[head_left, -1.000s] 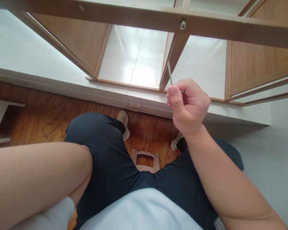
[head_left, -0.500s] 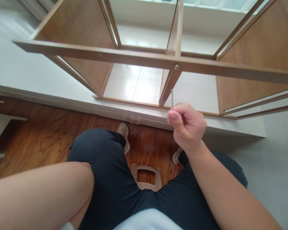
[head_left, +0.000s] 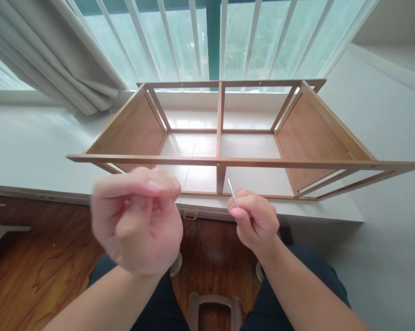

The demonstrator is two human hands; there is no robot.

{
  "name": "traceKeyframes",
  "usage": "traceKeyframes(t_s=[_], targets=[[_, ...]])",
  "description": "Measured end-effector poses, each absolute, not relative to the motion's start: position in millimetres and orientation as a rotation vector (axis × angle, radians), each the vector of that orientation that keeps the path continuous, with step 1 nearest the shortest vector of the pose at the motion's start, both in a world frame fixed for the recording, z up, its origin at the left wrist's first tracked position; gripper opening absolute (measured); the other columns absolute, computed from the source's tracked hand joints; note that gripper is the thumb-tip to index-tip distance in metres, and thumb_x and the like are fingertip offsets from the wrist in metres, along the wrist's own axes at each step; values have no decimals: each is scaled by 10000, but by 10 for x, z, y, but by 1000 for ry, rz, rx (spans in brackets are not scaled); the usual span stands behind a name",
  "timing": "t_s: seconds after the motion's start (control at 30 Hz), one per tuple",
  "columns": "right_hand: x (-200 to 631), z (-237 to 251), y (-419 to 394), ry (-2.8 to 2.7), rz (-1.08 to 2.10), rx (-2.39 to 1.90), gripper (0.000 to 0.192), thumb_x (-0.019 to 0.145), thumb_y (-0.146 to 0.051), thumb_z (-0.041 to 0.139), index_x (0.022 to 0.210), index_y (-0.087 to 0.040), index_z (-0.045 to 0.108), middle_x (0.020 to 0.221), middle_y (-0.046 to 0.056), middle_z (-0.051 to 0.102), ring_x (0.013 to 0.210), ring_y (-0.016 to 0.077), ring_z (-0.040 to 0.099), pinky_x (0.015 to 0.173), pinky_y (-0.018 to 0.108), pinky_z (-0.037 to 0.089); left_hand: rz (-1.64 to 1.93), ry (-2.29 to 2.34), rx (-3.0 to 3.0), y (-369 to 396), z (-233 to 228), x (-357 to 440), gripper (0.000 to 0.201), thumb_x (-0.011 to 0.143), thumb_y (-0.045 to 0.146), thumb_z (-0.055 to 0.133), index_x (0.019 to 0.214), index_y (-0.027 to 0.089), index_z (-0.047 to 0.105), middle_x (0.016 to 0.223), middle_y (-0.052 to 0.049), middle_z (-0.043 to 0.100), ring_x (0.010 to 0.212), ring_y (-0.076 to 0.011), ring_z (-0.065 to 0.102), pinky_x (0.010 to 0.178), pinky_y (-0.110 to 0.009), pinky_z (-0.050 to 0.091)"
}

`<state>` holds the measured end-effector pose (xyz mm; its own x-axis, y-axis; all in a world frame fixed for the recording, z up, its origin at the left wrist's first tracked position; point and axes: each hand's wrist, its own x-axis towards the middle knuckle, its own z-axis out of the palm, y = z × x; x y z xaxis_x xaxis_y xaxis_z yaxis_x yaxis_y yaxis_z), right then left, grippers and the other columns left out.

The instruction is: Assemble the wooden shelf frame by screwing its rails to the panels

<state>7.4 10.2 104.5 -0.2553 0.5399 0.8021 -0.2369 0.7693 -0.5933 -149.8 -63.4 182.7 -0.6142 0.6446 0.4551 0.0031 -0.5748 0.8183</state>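
Observation:
My right hand (head_left: pixel 256 220) is closed round a hex key (head_left: pixel 232 192), whose thin metal shaft points up and left from between thumb and forefinger. Close to the camera is my left hand (head_left: pixel 136 223), slightly blurred, its fingers curled in against the thumb. Whatever it may hold is hidden. Beyond both hands stands a wooden frame (head_left: pixel 262 162) with a panel at each end and a divider (head_left: pixel 221 179) in the middle. A small screw head shows where the divider meets the front rail. Neither hand appears to touch the frame.
The frame rests on a white ledge (head_left: pixel 335 214) below a barred window (head_left: pixel 242 41). A grey curtain (head_left: pixel 52 55) hangs at the left. Beneath me a stool (head_left: pixel 216 299) shows between my legs, on a wooden floor (head_left: pixel 59 266).
My left hand has come up into view, closed, in front of the frame's left part. The view has tilted up towards the window. My right hand still holds the hex key.

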Motion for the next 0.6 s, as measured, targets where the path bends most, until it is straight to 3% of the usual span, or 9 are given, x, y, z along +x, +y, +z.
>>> traceKeyframes(t_s=[0.1,0.17,0.23,0.47,0.6], targets=[[64,1090,129,-1688,735,-242,180,1066,-214,579,889,-199,604,727,24,576,639,145,527,572,283,418,2007,1275,1269,-557,1756,-1439,209,941,266,661,787,205,788,555,5,553,491,-99,434,493,-279,315],[58,1117,152,-1703,713,-239,181,1059,-199,586,879,-205,594,713,11,559,632,139,507,572,273,413,1601,1375,1217,-540,1667,-1402,288,988,342,631,817,198,813,522,8,534,492,-104,443,500,-274,328],[49,1141,180,-1712,697,-242,189,1055,-189,590,868,-214,583,705,0,551,623,133,497,567,261,413,1412,1365,1089,-525,1577,-1373,352,994,426,633,798,191,806,488,18,487,483,-98,424,499,-261,316],[35,1178,276,-1808,716,-243,189,1068,-210,581,880,-218,604,709,0,586,618,133,517,587,254,436,1416,1137,612,-393,1527,-1360,322,862,501,792,872,179,795,601,51,454,442,-41,329,449,-223,191],[25,1163,290,-1880,726,-244,199,1064,-226,597,866,-214,616,703,6,611,610,137,541,588,257,444,1369,1052,536,-358,1553,-1375,384,843,466,825,701,151,656,577,59,398,472,-38,308,461,-208,200]])
